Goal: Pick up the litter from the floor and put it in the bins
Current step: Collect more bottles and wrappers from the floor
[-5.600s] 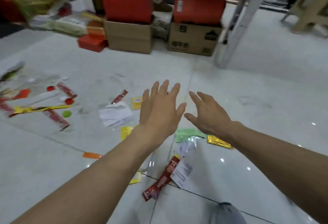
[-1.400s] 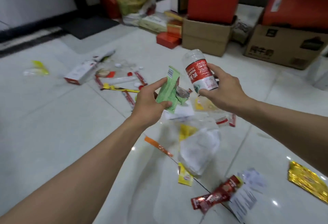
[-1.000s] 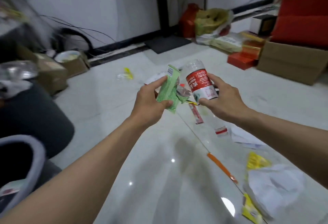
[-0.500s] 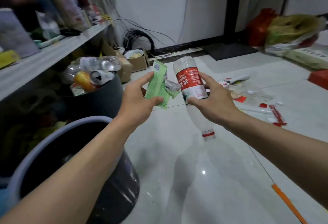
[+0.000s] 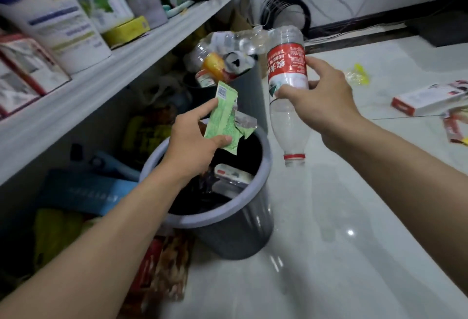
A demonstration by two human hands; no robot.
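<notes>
My left hand (image 5: 192, 146) pinches a green wrapper (image 5: 224, 116) with a bit of clear plastic, right above the open mouth of the near grey bin (image 5: 243, 207). My right hand (image 5: 321, 101) grips an empty clear bottle with a red label (image 5: 287, 75), held upside down, its red-ringed neck pointing at the floor just right of that bin. Behind stands a second dark bin (image 5: 249, 96), heaped with empty bottles (image 5: 228, 50).
A white shelf (image 5: 106, 83) with jars and boxes runs along the left, over clutter on the floor. A red-and-white box (image 5: 428, 98), a yellow wrapper (image 5: 358, 78) and red sachets (image 5: 454, 129) lie on the glossy tiles at right. Coiled cables (image 5: 286, 12) sit by the back wall.
My view has swung left and down to the bins. Both hands kept their hold and came closer; the green wrapper now hangs over the near bin's opening.
</notes>
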